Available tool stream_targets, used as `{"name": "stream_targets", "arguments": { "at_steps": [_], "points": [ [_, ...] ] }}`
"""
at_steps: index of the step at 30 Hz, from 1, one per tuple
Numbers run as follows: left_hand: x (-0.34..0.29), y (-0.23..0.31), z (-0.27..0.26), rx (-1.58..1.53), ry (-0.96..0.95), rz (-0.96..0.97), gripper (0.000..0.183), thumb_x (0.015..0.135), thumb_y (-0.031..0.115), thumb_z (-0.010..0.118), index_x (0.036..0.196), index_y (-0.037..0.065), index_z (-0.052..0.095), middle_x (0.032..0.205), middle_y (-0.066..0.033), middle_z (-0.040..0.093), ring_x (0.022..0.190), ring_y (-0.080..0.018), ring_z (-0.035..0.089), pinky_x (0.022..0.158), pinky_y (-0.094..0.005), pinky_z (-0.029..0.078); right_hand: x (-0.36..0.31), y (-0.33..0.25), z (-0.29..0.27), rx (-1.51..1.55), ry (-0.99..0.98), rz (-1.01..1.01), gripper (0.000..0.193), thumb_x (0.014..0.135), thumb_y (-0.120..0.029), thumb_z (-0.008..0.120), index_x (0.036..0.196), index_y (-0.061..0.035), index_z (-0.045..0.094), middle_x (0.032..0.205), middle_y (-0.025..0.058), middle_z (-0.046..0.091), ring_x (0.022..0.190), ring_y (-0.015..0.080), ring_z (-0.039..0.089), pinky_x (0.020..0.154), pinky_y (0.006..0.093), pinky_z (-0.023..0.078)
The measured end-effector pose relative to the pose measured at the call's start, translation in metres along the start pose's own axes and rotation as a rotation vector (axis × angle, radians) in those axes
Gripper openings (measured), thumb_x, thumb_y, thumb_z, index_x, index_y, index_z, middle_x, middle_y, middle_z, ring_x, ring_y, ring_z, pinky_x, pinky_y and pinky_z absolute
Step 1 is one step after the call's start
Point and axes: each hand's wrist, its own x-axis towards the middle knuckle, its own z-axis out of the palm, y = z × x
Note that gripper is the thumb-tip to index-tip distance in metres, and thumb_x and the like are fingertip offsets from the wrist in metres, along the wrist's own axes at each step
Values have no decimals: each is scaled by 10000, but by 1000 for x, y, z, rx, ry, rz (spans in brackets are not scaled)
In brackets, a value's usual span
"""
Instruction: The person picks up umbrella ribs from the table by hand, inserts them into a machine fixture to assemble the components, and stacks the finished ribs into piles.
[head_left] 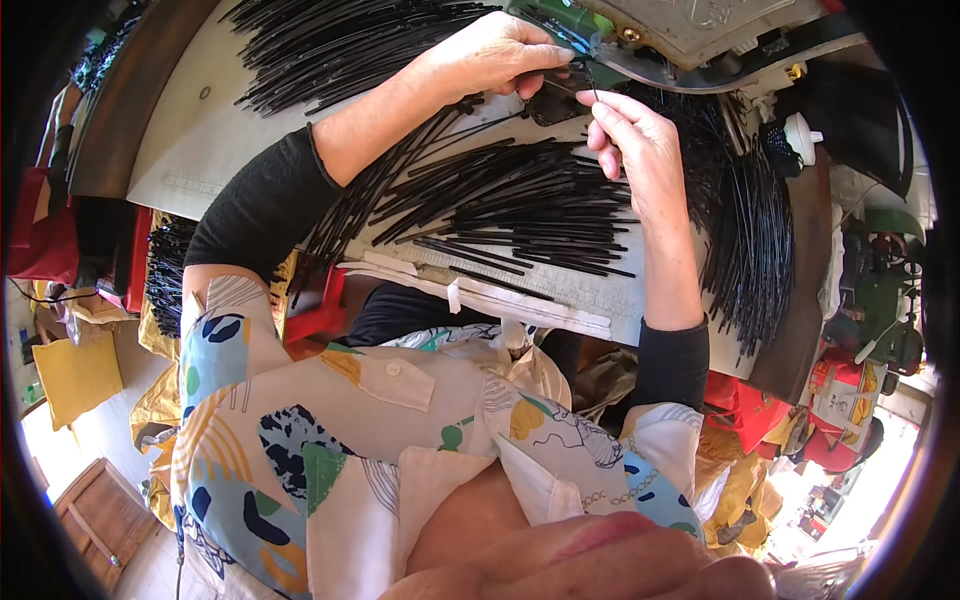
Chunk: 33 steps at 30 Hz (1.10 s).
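Close to the sewing machine, my left hand is closed, thumb and fingertips pinched together; what they hold is too small to make out. Just right of it and nearer me, my right hand pinches the end of a thin black strip between thumb and forefinger, its other fingers loosely curled. Under and between my forearms, many narrow black strips lie fanned out on the pale worktable. Another thick bundle of black strips lies beyond my left forearm.
The sewing machine's grey-beige head stands at the far right, over a green part. Long black strips hang over the table's right side. A white cone-shaped piece is beside them. White strips line the near table edge.
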Motion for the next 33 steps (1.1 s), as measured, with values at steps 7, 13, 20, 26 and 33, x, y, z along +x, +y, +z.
{"name": "stream_targets", "arguments": {
  "at_steps": [7,13,20,26,33],
  "points": [
    [0,-2,0,-29,-19,-12,333,898,328,539,911,14,650,499,9,452,401,-33,323,359,-196,219,0,-2,-2,27,-28,40,247,888,-132,505,1040,34,606,646,22,555,462,44,453,400,172,342],
    [1,-2,0,-34,-40,-69,331,900,328,535,902,17,651,500,11,453,402,-34,324,358,-194,213,0,-1,-3,108,-17,53,240,890,-126,500,1035,31,609,652,29,555,459,48,457,395,171,340],
    [0,4,-2,-61,-68,-73,332,897,329,538,913,15,645,477,16,412,400,-35,313,362,-205,205,1,1,-4,19,-9,26,242,889,-132,506,1039,28,609,652,30,564,455,45,455,394,173,337],
    [1,3,-3,-11,-87,-40,341,898,324,536,923,1,639,456,19,365,385,-41,291,362,-215,208,1,0,-5,89,-8,52,258,881,-122,515,1065,45,586,658,34,569,458,49,460,398,178,345],
    [-1,5,-1,-15,-58,9,346,903,321,529,905,-6,645,442,25,362,367,-38,286,354,-216,217,9,17,-17,470,76,-33,228,871,-86,523,1061,31,571,739,75,610,569,115,579,506,217,461]
  ]
}}
